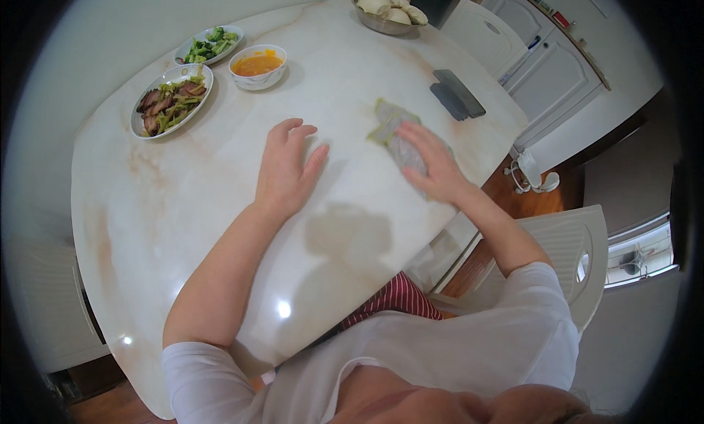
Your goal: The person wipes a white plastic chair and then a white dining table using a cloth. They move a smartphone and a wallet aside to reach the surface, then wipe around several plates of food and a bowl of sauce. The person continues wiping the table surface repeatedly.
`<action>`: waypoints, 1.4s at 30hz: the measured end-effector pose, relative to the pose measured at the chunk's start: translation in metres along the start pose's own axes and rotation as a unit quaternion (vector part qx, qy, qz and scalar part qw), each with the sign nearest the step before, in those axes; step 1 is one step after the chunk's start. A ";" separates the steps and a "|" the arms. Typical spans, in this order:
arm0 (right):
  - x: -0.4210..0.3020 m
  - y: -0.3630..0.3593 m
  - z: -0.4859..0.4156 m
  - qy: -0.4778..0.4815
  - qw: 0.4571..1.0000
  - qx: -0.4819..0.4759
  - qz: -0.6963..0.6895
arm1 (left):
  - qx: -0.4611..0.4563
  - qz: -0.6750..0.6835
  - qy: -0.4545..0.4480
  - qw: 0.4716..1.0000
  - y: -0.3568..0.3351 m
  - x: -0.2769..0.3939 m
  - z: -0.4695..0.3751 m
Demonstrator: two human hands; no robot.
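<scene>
A grey cleaning cloth (408,149) with yellow-green edging lies crumpled on the marble-patterned table (192,204). My right hand (434,163) rests flat over it, its fingers spread across the fabric and the palm covering one part. Slightly blurred, that hand and the cloth are near the table's right side. My left hand (289,168) holds nothing; its fingers are loosely bent and the thumb stands apart. It is at the middle of the tabletop, and whether it touches the surface is hard to tell. Beyond the cloth lie two dark flat pieces (457,95), side by side.
At the far left are a plate of sliced meat and greens (171,102), a plate of broccoli (212,43) and a bowl of orange soup (257,66). A metal bowl of buns (389,12) stands at the far edge. White chairs (561,259) flank the table's right side.
</scene>
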State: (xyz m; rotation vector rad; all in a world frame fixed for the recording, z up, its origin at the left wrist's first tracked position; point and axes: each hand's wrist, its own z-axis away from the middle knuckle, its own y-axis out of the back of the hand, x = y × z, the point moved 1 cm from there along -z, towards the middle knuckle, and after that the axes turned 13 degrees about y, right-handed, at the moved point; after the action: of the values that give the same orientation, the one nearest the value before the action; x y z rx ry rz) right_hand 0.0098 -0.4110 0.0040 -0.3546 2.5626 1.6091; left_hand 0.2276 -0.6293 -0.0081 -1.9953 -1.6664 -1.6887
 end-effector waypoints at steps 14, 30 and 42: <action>0.189 -0.079 -0.185 -0.119 0.984 0.059 0.121 | -0.030 -0.074 -0.016 0.997 -0.004 0.001 0.002; -0.034 -0.099 -0.152 0.089 0.964 0.081 -0.236 | 0.098 -0.004 -0.287 0.953 0.011 0.026 0.004; 0.043 -0.107 -0.245 -0.352 0.708 0.046 -0.610 | 0.089 -0.099 -0.125 0.983 0.002 0.006 0.001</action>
State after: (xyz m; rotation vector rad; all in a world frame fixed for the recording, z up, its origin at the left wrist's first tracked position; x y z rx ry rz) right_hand 0.0049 -0.6821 0.0088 -0.9232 1.2046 0.7872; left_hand 0.2288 -0.6255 -0.0029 -2.0859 -2.0787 -1.3231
